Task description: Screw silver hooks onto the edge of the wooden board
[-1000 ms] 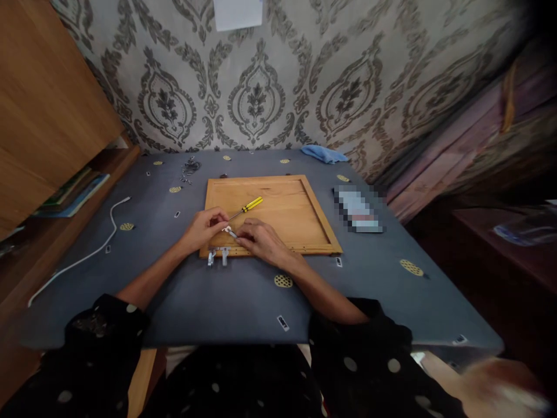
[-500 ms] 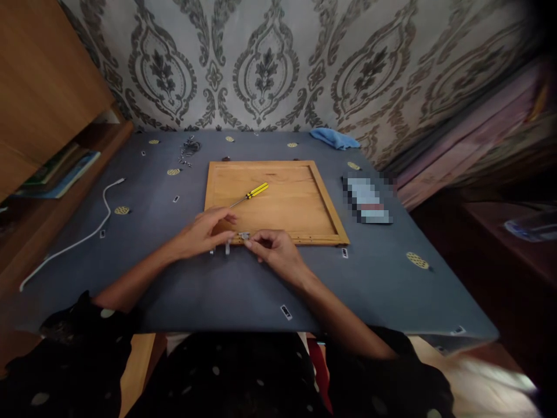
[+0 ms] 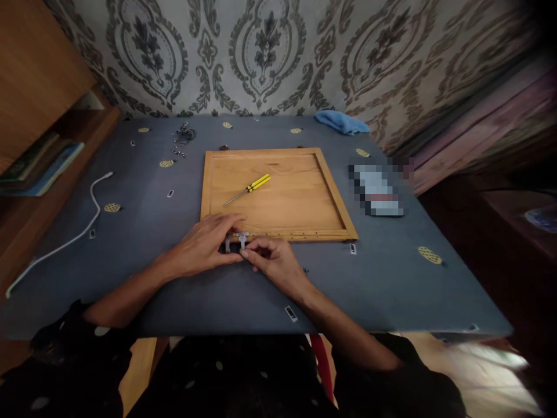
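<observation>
The right hand point(image 3: 276, 261) pinches a small grey metal bracket point(image 3: 242, 238) at the near edge of a framed light-brown wooden panel point(image 3: 291, 197). The left hand point(image 3: 206, 242) arches beside it, thumb and fingers parted; whether it touches, I can't tell from here. A yellow-and-black-handled screwdriver point(image 3: 258, 183) lies on the panel.

The right hand point(image 3: 278, 264) pinches a clip point(image 3: 242, 239) at the near edge of the panel point(image 3: 282, 200), the left hand point(image 3: 206, 244) arches beside it, thumb and fingers apart, and a screwdriver point(image 3: 259, 183) lies on the panel, with a cable point(image 3: 96, 203) and cloth point(image 3: 342, 122) elsewhere on the worktop point(image 3: 195, 307).
</observation>
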Available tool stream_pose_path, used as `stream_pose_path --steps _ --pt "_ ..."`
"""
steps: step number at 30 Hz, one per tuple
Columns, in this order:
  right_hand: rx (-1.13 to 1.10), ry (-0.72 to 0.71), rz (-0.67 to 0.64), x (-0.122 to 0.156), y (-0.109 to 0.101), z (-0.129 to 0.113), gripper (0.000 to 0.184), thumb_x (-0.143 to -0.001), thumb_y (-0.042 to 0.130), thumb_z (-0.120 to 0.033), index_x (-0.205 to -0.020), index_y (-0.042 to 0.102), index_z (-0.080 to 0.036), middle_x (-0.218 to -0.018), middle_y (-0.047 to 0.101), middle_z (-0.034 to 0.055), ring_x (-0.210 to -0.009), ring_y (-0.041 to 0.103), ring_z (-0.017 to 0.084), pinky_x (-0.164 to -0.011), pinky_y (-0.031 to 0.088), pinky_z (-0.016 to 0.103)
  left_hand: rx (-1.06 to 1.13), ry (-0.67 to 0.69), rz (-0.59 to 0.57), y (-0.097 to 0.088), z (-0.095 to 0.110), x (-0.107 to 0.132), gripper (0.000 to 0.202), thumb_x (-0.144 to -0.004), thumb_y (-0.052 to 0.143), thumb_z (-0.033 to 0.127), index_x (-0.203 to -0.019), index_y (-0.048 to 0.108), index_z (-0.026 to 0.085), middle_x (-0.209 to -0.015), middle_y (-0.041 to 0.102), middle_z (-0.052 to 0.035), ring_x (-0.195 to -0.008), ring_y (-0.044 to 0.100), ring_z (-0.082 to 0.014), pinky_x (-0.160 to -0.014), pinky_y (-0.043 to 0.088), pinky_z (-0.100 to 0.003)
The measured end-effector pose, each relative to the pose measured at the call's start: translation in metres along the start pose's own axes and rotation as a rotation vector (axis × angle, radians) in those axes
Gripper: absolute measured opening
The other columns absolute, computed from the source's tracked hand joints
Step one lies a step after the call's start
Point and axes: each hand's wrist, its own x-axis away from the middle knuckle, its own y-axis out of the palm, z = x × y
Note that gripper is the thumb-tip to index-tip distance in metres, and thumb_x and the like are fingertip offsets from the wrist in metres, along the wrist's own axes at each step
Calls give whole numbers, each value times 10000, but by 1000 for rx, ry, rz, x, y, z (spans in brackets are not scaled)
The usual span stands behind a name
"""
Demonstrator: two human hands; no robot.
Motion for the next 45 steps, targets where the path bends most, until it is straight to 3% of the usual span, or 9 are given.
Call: stream_pose_path --steps 10,16,22,27,35,45 --pt "135 -57 2 -1 0 -1 179 -882 638 -288 -746 698 -189 -592 593 -36 -500 451 82 -496 352 224 -33 30 33 3 5 2 615 -897 735 375 -1405 413 244 -1198 700 -87 -1140 664 -281 -989 513 -442" --pt "294 -180 38 2 -4 -3 215 -937 602 -287 -772 709 -200 -659 649 -12 -567 535 110 -555 408 248 -36 14 31 4 6 3 626 -890 741 346 -1407 402 250 -1193 703 -85 -1154 663 -288 -995 521 -453" --pt "538 -376 85 -2 -21 -5 180 -968 564 -260 -936 731 -198 -908 726 78 -833 636 205 -770 494 350 -22 -27 27 3 8 3 673 -869 756 321 -1431 389 262 -1231 688 -86 -1202 646 -303 -1027 512 -467" --pt "828 -752 14 -12 -26 0 189 -1015 527 -195 -1039 711 -161 -989 758 95 -931 607 236 -846 497 399 9 -69 53 4 10 3 711 -834 780 287 -1427 391 236 -1221 693 -96 -1182 655 -299 -1029 516 -459" --pt "766 -724 -14 -11 -30 4 242 -1002 554 -177 -1184 711 -204 -1059 760 75 -976 608 235 -873 502 414 44 -128 45 4 16 2 726 -827 773 267 -1433 373 261 -1185 703 -72 -1181 657 -296 -1038 515 -471" --pt "815 -782 -40 -8 -33 0 262 -1003 568 -179 -1234 687 -210 -1166 763 67 -1058 637 236 -908 506 423 50 -134 76 8 16 2 739 -818 778 242 -1432 368 277 -1195 702 -56 -1171 666 -280 -1064 509 -482"
